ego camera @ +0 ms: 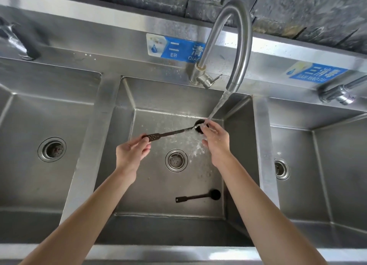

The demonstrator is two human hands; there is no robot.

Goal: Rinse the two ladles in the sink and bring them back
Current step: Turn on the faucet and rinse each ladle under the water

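Observation:
I hold a dark ladle level over the middle steel sink basin. My left hand pinches the perforated end of its handle. My right hand is wrapped around its bowl, with fingers over the rim. Water from the curved faucet falls straight onto the bowl and splashes across the basin floor. A second dark ladle lies flat on the basin floor near the front right corner, bowl to the right, touched by neither hand.
The round drain sits in the middle basin between my hands. Further basins lie to the left and right, each with its own drain. Blue labels are stuck on the steel backsplash. Another tap juts out at the right.

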